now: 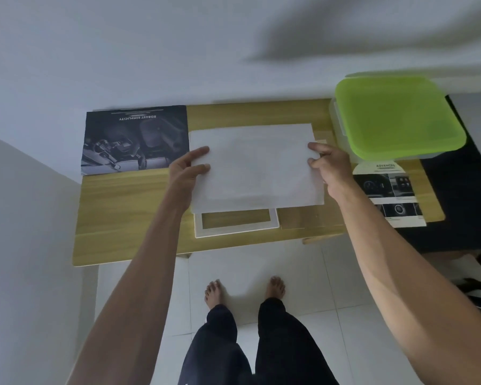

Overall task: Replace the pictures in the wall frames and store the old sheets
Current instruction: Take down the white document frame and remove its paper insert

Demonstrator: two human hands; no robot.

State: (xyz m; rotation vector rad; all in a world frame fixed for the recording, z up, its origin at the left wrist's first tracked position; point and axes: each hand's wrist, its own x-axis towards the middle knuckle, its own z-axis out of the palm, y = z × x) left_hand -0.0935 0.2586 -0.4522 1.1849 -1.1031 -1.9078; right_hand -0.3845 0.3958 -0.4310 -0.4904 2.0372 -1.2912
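Left hand (190,165) and right hand (326,162) pinch opposite edges of the white sheet (256,165), held above the white frame (235,220) on the tabletop (128,212); uneven pull risks creasing or misalignment.

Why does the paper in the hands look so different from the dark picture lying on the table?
The plain white sheet shows a blank side, while the dark printed car-interior sheet carries a photo and upside-down lettering. The white sheet is held above the white frame by the left hand and right hand; the dark sheet lies flat on the wooden table, untouched. Both are rectangular sheets.
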